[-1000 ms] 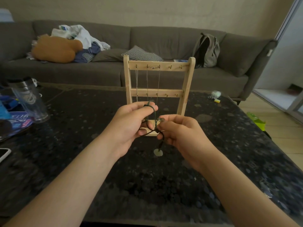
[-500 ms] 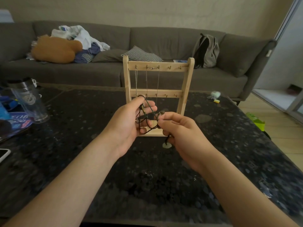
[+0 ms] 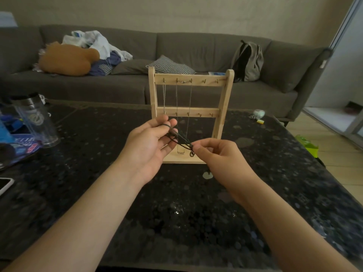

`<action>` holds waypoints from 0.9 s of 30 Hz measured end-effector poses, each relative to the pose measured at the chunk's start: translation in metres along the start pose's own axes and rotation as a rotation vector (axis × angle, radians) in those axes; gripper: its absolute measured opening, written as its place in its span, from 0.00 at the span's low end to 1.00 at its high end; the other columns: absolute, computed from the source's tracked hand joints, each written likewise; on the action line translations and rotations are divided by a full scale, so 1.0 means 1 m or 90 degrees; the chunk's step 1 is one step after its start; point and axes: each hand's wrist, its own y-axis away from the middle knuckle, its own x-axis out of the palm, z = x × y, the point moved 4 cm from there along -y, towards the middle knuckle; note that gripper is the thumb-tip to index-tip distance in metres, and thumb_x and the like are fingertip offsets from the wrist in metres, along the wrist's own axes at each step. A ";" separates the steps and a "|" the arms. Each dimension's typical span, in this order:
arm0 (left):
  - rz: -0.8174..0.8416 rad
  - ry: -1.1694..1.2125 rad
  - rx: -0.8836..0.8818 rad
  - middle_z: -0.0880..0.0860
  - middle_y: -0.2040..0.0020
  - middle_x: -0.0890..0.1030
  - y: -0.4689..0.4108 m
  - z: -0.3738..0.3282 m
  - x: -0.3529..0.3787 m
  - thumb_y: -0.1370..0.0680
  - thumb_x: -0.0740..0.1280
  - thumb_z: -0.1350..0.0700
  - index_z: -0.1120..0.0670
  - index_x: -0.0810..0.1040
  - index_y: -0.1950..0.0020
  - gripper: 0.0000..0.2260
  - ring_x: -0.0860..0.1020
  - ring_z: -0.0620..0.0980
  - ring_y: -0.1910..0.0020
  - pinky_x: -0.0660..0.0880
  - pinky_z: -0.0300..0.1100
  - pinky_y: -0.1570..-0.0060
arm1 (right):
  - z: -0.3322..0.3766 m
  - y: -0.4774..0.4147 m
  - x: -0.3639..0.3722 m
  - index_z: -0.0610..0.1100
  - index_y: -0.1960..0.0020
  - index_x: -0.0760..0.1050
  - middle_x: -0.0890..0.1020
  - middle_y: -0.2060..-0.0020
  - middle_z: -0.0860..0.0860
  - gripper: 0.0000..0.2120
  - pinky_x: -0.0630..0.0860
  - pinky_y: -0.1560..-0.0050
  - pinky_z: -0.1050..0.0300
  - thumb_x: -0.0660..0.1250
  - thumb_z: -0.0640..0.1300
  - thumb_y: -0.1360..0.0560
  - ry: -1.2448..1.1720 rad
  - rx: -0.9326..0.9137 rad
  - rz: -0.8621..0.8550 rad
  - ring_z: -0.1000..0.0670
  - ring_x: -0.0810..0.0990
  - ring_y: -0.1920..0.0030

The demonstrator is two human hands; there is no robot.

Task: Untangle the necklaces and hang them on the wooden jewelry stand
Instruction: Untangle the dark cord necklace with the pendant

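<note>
A wooden jewelry stand stands upright on the dark speckled table, with thin silver chains hanging from hooks on its top bar. Just in front of the stand, my left hand has a dark cord necklace looped round its fingers. My right hand pinches the same cord between thumb and forefinger, and the twisted cord runs taut between the two hands. A pale round pendant dangles below my right hand, close to the tabletop.
A clear tumbler and blue packaging sit at the table's left, a phone at the left edge. Small items lie at the far right corner. A grey sofa with a backpack and clothes runs behind.
My hands have drawn apart, pulling the cord taut between them. The right hand has moved right and down, and the pendant has swung lower to the right.
</note>
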 end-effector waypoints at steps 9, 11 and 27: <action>0.016 -0.042 -0.011 0.49 0.46 0.90 0.006 0.000 0.004 0.15 0.68 0.58 0.52 0.82 0.35 0.09 0.89 0.45 0.50 0.79 0.47 0.46 | -0.003 -0.004 -0.001 0.46 0.49 0.85 0.77 0.71 0.61 0.12 0.70 0.48 0.57 0.66 0.50 0.14 -0.022 0.035 -0.008 0.56 0.75 0.58; -0.005 -0.084 -0.041 0.49 0.49 0.90 0.006 0.002 0.003 0.15 0.69 0.54 0.52 0.84 0.40 0.06 0.87 0.46 0.54 0.77 0.45 0.51 | -0.005 -0.004 -0.001 0.42 0.50 0.83 0.74 0.72 0.58 0.15 0.69 0.49 0.57 0.66 0.51 0.14 -0.056 0.042 0.001 0.55 0.72 0.61; -0.127 -0.384 0.162 0.51 0.43 0.82 0.006 -0.009 -0.006 0.22 0.73 0.68 0.45 0.83 0.46 0.17 0.81 0.46 0.44 0.81 0.47 0.45 | -0.007 -0.005 -0.006 0.48 0.51 0.87 0.87 0.54 0.58 0.06 0.73 0.28 0.42 0.72 0.42 0.18 -0.028 0.047 -0.004 0.55 0.79 0.45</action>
